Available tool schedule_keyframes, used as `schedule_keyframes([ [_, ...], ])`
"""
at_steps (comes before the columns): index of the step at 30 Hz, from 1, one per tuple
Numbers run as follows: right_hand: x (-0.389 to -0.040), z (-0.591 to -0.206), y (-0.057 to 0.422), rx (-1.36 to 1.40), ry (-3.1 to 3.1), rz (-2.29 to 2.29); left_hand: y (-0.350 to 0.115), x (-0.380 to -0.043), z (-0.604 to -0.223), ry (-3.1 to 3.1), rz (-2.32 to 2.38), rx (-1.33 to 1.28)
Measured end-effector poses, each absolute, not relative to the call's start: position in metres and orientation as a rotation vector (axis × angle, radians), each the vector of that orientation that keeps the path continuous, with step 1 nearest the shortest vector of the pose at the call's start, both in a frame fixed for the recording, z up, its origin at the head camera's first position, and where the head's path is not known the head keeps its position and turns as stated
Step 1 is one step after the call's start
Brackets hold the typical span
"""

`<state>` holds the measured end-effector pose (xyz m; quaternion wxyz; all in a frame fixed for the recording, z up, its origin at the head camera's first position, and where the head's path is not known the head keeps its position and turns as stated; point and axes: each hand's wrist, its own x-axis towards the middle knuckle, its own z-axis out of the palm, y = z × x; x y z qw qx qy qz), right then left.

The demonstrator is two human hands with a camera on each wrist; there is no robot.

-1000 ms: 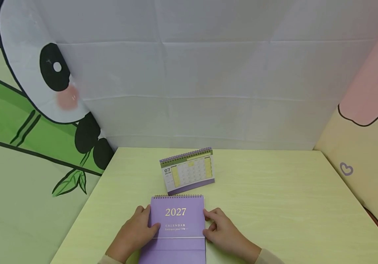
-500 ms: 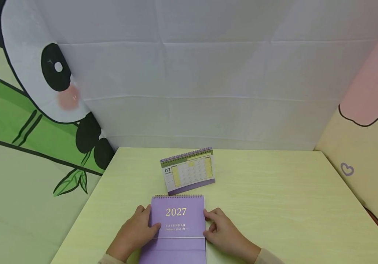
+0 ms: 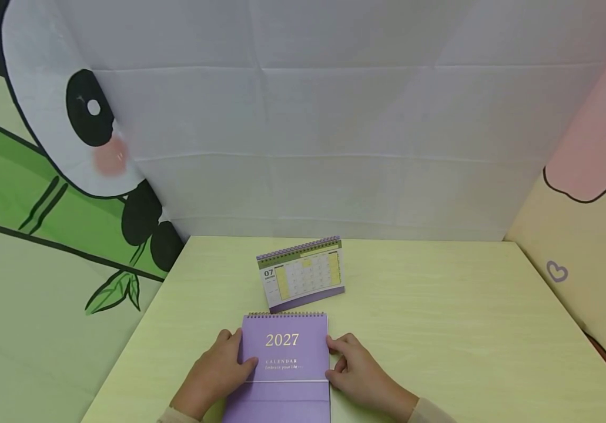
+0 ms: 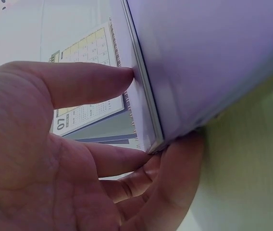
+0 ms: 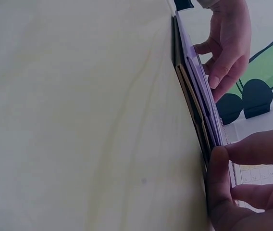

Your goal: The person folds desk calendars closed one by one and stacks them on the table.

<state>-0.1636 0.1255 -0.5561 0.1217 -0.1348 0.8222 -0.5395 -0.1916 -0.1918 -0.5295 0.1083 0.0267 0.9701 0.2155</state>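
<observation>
A purple 2027 desk calendar point(image 3: 284, 349) with a wire binding along its top lies at the near side of the table, its lower end cut off by the frame. My left hand point(image 3: 213, 373) grips its left edge, thumb on the cover; in the left wrist view the other fingers curl under the calendar point(image 4: 208, 53). On the opposite side, my right hand point(image 3: 363, 376) pinches the right edge between thumb and fingers. Several thin layers of the calendar point(image 5: 199, 86) show edge-on in the right wrist view.
Just behind stands a second desk calendar point(image 3: 303, 273), opened to page 07 and turned at an angle. The pale yellow table point(image 3: 440, 317) ends at a white cloth backdrop point(image 3: 345, 117). Printed cartoon panels point(image 3: 43, 194) flank the table.
</observation>
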Motion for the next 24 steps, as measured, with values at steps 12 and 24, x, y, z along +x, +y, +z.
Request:
schedule_keyframes([
  [12, -0.1643, -0.5560, 0.1261, -0.391, 2.406, -1.557, -0.1933, -0.1917, -0.5316, 2.860, 0.651, 0.086],
  [24, -0.1655, -0.5553, 0.1271, -0.384, 2.402, -1.554, -0.1930, -0.1918, -0.5333, 2.852, 0.663, 0.066],
])
